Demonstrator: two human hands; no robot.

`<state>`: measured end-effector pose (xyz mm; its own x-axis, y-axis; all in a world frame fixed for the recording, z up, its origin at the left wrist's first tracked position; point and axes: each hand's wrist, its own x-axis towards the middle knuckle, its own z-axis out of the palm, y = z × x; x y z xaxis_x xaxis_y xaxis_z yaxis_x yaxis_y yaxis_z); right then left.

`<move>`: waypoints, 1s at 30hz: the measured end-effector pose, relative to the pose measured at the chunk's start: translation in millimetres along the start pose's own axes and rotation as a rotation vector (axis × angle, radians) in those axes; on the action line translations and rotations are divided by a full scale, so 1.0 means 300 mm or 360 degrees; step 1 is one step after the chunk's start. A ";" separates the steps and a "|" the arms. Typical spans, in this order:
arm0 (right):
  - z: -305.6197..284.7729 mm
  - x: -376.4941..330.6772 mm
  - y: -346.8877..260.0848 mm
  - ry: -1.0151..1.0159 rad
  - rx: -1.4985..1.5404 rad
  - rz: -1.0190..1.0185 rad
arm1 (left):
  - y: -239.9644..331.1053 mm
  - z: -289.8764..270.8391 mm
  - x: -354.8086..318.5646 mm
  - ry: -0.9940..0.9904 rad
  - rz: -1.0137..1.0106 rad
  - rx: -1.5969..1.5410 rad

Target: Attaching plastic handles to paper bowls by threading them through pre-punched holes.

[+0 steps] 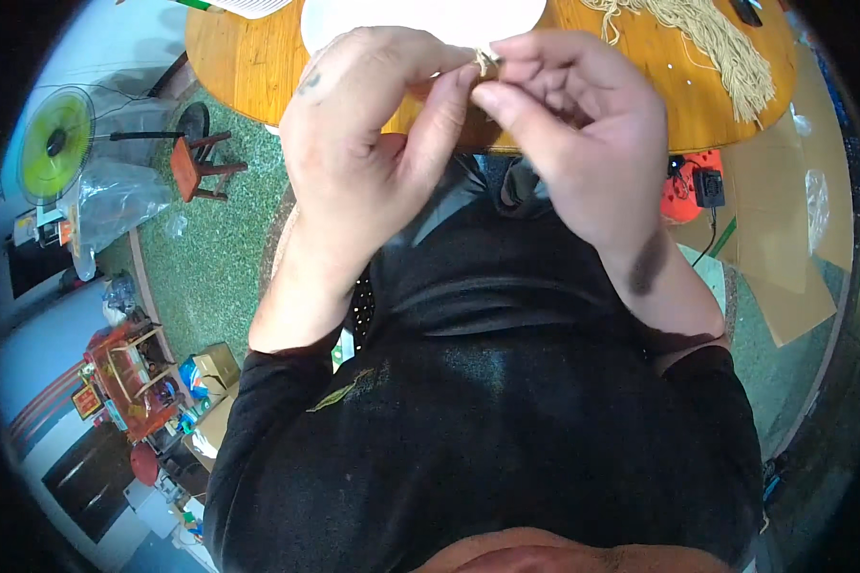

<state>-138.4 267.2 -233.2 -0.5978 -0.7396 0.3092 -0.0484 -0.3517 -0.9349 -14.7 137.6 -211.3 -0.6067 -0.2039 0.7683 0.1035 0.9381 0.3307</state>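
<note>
Green blades on that fan (55,148) show way over on your left, with a reddish stool (187,170) just right of it. Next along is your wooden surface (244,72) on the far side, with a flat white thing (420,19) lying on it. Your left hand (358,129) has a narrow grip, thumb and finger pinching a small beige piece (486,63) held between both hands. Honestly looks mid-job to me: it's bunched up but not put down, and it's too tiny to tell if any knot is closed. Your right hand (597,134) pinches it from the other side, grip just as narrow. Far right on the surface, the bundle of beige strands (717,53) lies loose and looks unworked, so I'd guess there's plenty left.
</note>
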 end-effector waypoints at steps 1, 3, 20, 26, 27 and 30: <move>0.005 -0.006 0.000 0.0084 -0.0254 -0.0140 | 0.002 -0.001 0.000 0.0002 -0.0060 -0.0003; -0.010 0.010 0.001 0.0061 -0.0617 -0.0499 | 0.004 -0.007 -0.005 0.0004 -0.0125 -0.0001; -0.059 0.183 0.034 -0.0156 -0.0131 -0.1458 | -0.003 -0.040 -0.035 -0.0122 0.0008 0.0101; -0.093 0.232 0.014 -0.0255 -0.0116 -0.1396 | -0.014 -0.027 -0.037 -0.0025 0.0130 0.0138; -0.091 0.232 0.009 -0.0252 -0.0120 -0.1397 | -0.008 -0.028 -0.031 -0.0071 0.0205 0.0147; -0.065 0.205 -0.049 -0.0164 -0.0129 -0.1349 | -0.010 -0.024 -0.043 -0.0119 0.0332 0.0151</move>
<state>-190.0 238.2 -203.7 -0.2582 -0.2953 0.9199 -0.5057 -0.7700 -0.3891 -1.5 135.4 -218.1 -0.6367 0.0152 0.7710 0.1605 0.9805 0.1132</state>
